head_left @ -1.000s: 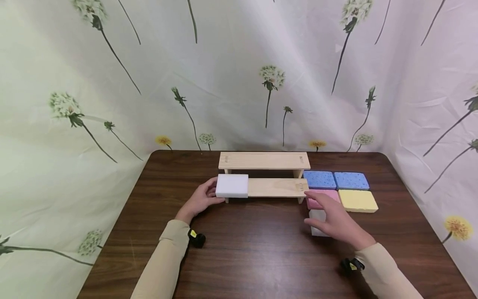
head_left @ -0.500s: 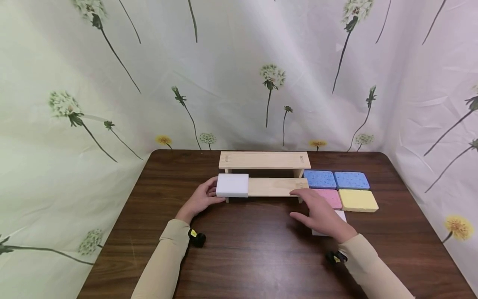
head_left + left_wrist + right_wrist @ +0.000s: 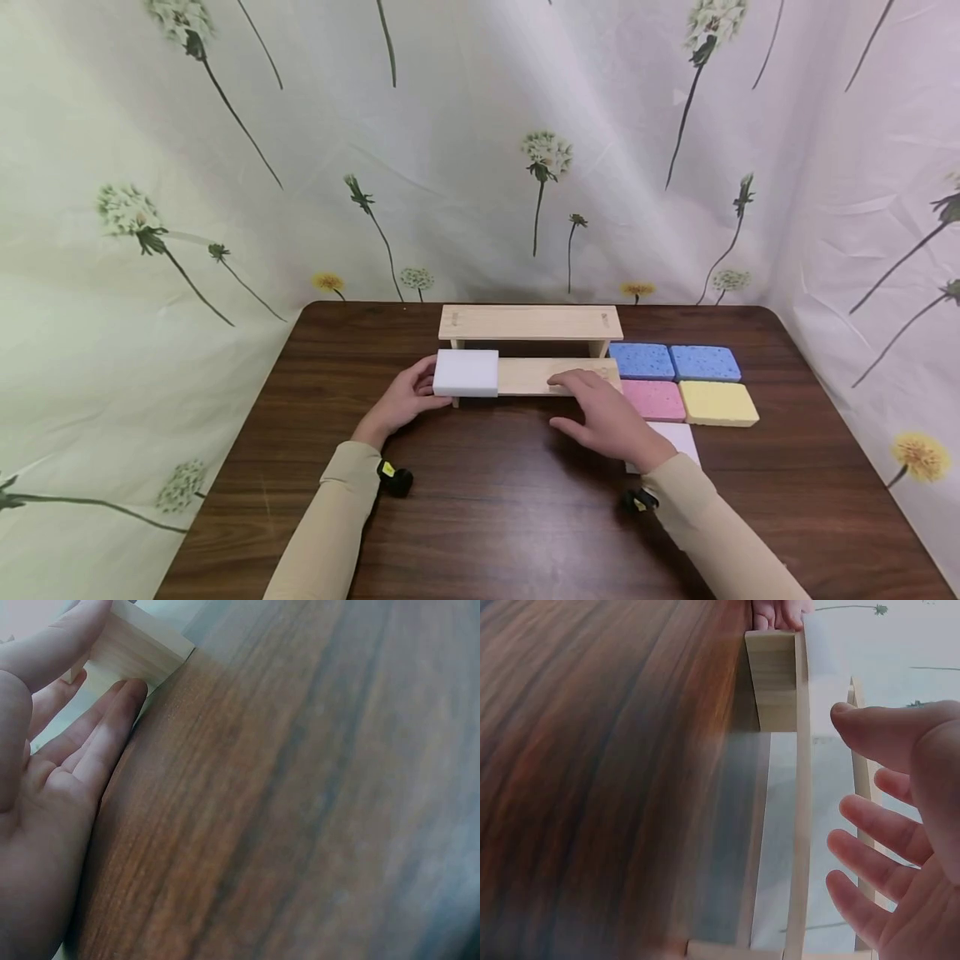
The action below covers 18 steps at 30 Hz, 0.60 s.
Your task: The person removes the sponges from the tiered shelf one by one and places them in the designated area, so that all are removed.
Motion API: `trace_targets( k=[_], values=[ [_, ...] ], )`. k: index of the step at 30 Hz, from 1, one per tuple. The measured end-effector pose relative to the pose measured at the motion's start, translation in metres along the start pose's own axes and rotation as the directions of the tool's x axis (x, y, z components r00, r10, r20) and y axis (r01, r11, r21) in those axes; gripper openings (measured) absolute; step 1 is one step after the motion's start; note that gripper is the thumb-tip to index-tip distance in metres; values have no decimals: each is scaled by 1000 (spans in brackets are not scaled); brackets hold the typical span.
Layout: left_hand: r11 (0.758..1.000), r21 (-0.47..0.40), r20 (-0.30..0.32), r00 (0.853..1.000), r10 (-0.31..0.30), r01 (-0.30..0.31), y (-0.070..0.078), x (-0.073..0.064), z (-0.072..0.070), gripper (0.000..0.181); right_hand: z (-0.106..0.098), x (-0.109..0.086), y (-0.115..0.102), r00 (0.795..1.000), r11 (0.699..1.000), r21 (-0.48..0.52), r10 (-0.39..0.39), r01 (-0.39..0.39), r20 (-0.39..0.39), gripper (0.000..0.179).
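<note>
A white sponge [image 3: 466, 372] lies on the left end of the lower step of a two-step wooden shelf [image 3: 531, 322]. My left hand [image 3: 402, 397] is at that end, its fingers beside the sponge and the shelf's side. In the left wrist view, the left hand's fingers [image 3: 112, 735] reach out nearly straight toward the wooden side panel. My right hand [image 3: 609, 418], holding nothing, is over the right part of the lower step. Its fingers [image 3: 874, 862] are spread and loosely bent in the right wrist view, and the thumb stands apart.
Right of the shelf lie two blue sponges [image 3: 705, 363], a pink sponge [image 3: 655, 401] and a yellow sponge [image 3: 718, 403]. Another white sponge [image 3: 678, 442], partly covered by my right hand and wrist, lies in front of them. A flower-printed curtain [image 3: 465, 167] hangs behind the dark wooden table [image 3: 480, 517].
My right hand has moved left, from over the pink and white sponges to over the lower step, uncovering more of the pink sponge. The left hand and the sponge beside it have stayed put.
</note>
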State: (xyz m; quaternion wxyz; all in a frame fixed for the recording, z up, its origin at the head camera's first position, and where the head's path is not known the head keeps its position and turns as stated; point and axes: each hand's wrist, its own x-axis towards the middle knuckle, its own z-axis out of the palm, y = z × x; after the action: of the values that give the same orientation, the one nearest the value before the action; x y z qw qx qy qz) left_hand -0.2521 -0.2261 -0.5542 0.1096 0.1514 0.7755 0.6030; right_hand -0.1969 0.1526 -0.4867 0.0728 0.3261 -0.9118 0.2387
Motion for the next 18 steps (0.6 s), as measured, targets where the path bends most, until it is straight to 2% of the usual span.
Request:
trace_targets(
  k=[7,18],
  values=[
    [1000,3,1,1000,-5,5,1,-1,-2,83,9,18,-7,1000,1000,21,-23,23,19,56],
    [1000,0,-5,1000,-5,5,0,-1,-1,82,23,42,-14,999,998,27,-54,54,-6,58]
  ],
)
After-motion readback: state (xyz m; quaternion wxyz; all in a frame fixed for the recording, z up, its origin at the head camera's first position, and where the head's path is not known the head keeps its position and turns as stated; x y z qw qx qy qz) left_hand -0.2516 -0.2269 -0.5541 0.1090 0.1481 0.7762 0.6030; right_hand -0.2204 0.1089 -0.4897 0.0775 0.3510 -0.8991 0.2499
